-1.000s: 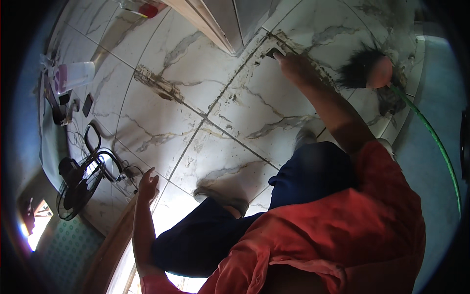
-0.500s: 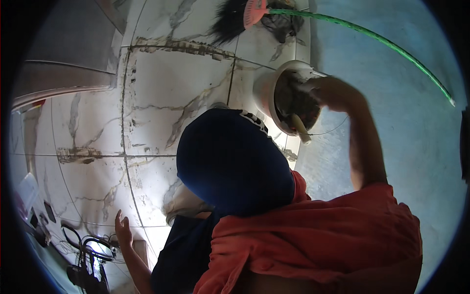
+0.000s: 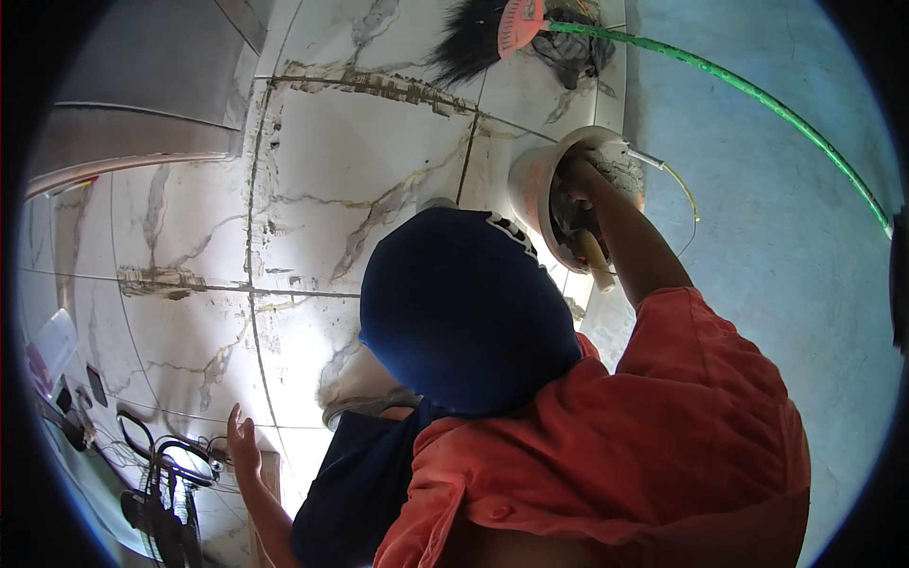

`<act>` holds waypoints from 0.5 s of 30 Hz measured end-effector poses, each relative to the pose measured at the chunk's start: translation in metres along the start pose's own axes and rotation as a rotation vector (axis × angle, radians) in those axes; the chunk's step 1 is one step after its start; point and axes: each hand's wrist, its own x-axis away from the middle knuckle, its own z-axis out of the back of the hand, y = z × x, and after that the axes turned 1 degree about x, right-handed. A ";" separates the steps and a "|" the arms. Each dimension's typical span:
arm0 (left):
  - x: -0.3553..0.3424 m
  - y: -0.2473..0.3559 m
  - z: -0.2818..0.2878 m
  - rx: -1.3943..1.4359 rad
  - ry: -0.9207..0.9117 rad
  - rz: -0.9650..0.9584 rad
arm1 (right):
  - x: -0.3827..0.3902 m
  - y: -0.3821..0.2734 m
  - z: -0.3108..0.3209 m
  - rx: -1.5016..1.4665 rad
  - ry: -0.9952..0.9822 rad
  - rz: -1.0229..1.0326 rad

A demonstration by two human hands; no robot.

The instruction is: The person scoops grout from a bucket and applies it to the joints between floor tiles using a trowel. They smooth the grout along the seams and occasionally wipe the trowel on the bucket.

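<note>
The bucket [image 3: 530, 186] stands right, the broom [image 3: 519, 28] beyond, the fan [image 3: 169, 521] left.

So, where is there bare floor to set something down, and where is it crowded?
Free: a stretch of marble-patterned tile between the broom head and the blue-clad knee, with brown smears along its edge. Crowded: lower left, around the black fan and left hand, and the bucket, with the right hand inside.
</note>
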 end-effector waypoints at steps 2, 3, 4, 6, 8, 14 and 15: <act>-0.009 0.003 0.000 -0.014 -0.010 -0.032 | 0.014 0.001 0.008 -0.146 -0.058 0.033; -0.018 0.012 -0.002 -0.002 -0.033 -0.044 | 0.016 0.012 0.012 -0.182 -0.133 0.044; -0.023 0.023 -0.002 0.009 -0.042 -0.050 | 0.017 0.015 0.018 -0.255 -0.192 0.034; -0.028 0.041 -0.002 0.008 -0.051 -0.065 | 0.027 0.014 0.025 -0.446 -0.299 -0.028; -0.030 0.051 0.000 -0.015 -0.049 -0.084 | 0.032 0.017 0.026 -0.639 -0.349 -0.067; -0.029 0.041 0.001 -0.044 -0.015 -0.080 | 0.063 0.047 0.046 -0.975 -0.326 -0.048; -0.029 0.041 0.001 -0.047 -0.023 -0.088 | 0.068 0.046 0.050 -0.989 -0.337 -0.057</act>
